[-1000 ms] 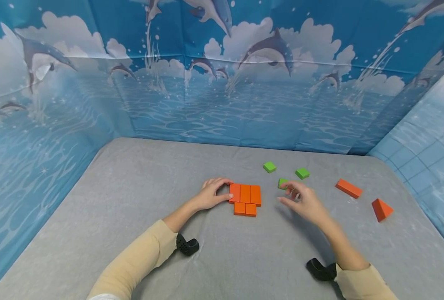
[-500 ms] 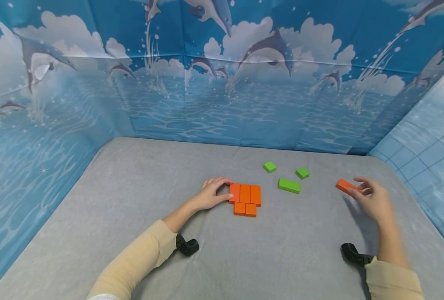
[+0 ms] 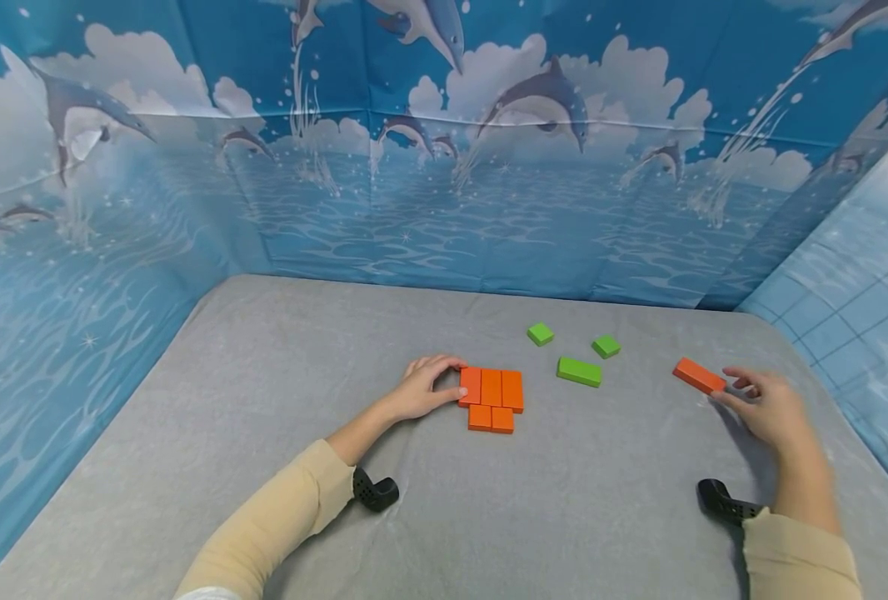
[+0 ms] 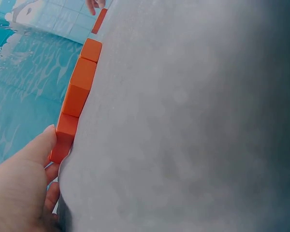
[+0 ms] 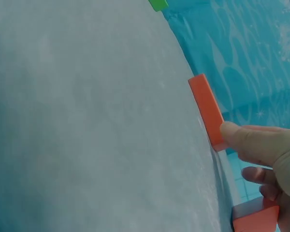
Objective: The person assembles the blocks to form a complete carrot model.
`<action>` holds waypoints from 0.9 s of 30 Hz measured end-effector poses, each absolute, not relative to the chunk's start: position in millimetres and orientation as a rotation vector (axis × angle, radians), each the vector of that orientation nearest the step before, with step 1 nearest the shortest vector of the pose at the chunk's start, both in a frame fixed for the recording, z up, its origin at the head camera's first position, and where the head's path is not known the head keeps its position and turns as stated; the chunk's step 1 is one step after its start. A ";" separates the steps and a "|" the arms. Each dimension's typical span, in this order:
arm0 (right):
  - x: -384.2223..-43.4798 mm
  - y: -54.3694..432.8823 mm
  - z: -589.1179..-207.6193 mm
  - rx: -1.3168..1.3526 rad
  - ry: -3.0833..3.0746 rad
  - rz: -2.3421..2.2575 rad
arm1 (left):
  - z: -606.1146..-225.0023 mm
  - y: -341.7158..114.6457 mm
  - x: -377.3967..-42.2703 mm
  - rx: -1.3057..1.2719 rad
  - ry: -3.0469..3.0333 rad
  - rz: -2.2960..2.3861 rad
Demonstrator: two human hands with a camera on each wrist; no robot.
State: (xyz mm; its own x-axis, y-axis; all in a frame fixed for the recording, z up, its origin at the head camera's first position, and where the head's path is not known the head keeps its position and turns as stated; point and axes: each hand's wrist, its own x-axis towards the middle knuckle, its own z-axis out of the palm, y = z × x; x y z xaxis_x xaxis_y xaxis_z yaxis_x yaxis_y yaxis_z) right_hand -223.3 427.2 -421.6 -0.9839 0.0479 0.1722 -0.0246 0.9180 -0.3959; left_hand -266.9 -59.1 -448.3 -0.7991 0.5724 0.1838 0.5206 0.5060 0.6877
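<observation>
Thumb (image 5: 239,137) of the right hand (image 3: 774,408) sits at the near end of the orange rectangular block (image 3: 696,376), out on the table (image 3: 564,492) well to the right of the orange block cluster (image 3: 491,389); whether the fingers (image 5: 257,175) pinch it, I can't tell from here. The block's long axis runs from this nearer grip obliquely away and leftward. The left hand (image 3: 417,390) pinches the cluster's leftmost block (image 3: 471,382).

Wears a beige left sleeve (image 3: 267,518) toward seven o'clock and a matching right sleeve (image 3: 798,554) toward four, both softly creased. Shows a sliver of white (image 3: 207,594) at the left one's lower end. Also wears a black left wrist camera (image 3: 375,493) toward seven and a black right wrist camera (image 3: 720,501) toward four, both bent, blunt-tipped and dotted with small holes.
</observation>
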 end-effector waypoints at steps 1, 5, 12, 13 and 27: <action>-224.0 426.3 -421.6 -0.040 -2.914 0.591 | -449.6 -59.1 -267.0 0.989 2.683 1.185; -225.8 423.8 -423.5 -0.105 -2.943 0.573 | -450.8 -59.3 -267.3 0.993 2.687 1.189; -227.8 421.6 -425.8 -0.153 -2.941 0.530 | -448.5 -58.8 -267.1 0.955 2.673 1.172; -228.2 421.3 -425.8 -0.164 -2.944 0.529 | -448.7 -58.8 -267.1 0.957 2.675 1.173; -233.1 412.7 -425.1 0.004 -2.827 0.550 | -448.2 -59.5 -266.4 0.967 2.671 1.177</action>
State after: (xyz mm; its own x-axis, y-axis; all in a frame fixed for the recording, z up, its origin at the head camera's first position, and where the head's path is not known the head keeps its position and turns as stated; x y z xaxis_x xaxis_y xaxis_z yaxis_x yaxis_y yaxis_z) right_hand -233.1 412.7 -425.1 -0.9661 0.0465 0.2541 -0.0521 0.9283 -0.3682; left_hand -266.4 -59.5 -448.2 -0.8003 0.5712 0.1824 0.5200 0.5096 0.6855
